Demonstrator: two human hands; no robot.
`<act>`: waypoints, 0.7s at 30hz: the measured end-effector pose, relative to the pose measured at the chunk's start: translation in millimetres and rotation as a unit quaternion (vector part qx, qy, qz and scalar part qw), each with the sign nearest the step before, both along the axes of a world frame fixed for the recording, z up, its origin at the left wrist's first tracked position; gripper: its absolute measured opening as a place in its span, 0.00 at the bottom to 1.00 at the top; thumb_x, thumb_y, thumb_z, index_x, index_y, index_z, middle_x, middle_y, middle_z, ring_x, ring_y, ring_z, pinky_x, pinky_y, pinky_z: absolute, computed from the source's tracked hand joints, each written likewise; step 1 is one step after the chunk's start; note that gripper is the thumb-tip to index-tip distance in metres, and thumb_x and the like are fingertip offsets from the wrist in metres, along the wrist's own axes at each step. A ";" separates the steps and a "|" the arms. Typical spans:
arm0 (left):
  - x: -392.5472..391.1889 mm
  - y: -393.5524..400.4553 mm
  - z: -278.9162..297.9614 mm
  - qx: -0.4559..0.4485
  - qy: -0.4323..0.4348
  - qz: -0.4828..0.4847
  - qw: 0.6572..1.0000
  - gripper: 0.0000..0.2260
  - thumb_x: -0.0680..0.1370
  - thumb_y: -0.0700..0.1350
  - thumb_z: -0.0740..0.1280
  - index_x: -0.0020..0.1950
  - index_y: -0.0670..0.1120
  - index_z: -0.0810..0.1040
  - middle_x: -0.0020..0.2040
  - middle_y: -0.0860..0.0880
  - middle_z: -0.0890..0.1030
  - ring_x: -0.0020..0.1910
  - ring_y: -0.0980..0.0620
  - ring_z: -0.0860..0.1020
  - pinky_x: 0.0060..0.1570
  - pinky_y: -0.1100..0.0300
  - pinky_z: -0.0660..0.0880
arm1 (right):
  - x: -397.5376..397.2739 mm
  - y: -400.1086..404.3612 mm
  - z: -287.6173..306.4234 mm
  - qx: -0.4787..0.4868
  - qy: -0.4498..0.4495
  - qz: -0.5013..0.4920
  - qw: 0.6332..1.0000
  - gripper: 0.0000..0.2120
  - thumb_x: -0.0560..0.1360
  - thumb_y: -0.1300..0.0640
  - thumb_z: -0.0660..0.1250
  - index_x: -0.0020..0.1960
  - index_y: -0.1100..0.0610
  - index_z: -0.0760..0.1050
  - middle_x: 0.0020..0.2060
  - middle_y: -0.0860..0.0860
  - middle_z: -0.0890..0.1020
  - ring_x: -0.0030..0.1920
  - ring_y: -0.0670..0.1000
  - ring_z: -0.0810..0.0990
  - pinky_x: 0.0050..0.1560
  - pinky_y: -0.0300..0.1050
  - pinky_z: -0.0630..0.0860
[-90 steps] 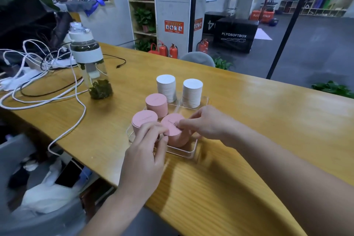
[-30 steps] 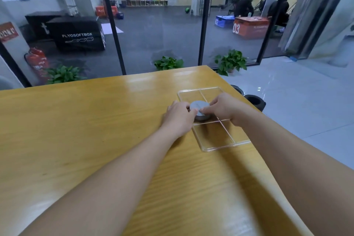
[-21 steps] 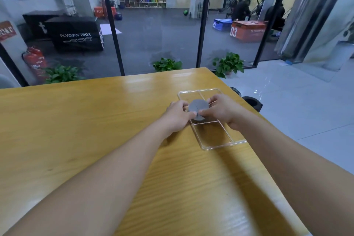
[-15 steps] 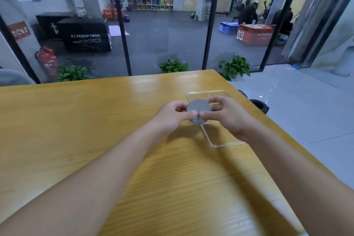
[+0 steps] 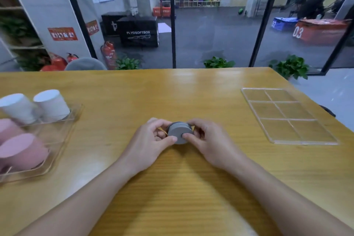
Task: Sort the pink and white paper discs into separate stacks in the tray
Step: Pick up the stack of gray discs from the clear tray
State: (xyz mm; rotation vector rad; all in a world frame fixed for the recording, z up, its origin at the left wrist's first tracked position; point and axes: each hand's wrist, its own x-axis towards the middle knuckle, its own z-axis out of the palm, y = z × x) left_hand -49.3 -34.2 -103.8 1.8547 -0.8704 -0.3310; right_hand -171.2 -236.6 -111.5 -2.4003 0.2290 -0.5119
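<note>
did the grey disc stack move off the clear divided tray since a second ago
Yes. The grey disc stack, held between the left hand and right hand, now sits left of the empty divided tray, over bare table.

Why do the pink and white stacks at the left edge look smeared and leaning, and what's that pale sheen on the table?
Head view: wide-angle lens bends the edges, so the white stacks and pink stacks lean and blur; the grey stack in both hands is sharper; window light glares off the table.
</note>
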 end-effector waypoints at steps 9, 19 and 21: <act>9.4 1.5 -11.6 0.072 -0.022 0.003 0.997 0.12 0.75 0.58 0.76 0.57 0.58 0.86 0.52 0.53 0.79 0.46 0.48 0.83 0.56 0.41 0.81 | 5.1 7.4 -2.8 0.006 0.046 0.020 0.999 0.07 0.84 0.50 0.72 0.61 0.47 0.80 0.36 0.44 0.76 0.36 0.44 0.74 0.39 0.39 0.68; 10.6 10.9 -0.4 -0.037 0.184 -0.066 0.980 0.10 0.81 0.45 0.78 0.62 0.47 0.88 0.58 0.42 0.88 0.51 0.51 0.83 0.54 0.55 0.78 | -4.7 -3.0 4.3 0.167 0.024 0.098 0.981 0.06 0.86 0.53 0.71 0.59 0.52 0.86 0.33 0.48 0.68 0.34 0.48 0.66 0.36 0.43 0.64; 10.0 16.4 0.1 -0.069 0.259 -0.079 0.960 0.12 0.81 0.46 0.77 0.63 0.43 0.88 0.56 0.42 0.87 0.50 0.52 0.79 0.53 0.57 0.76 | -7.2 -0.9 8.0 0.265 0.028 0.119 0.957 0.07 0.86 0.56 0.71 0.57 0.56 0.87 0.33 0.50 0.65 0.34 0.50 0.62 0.35 0.43 0.61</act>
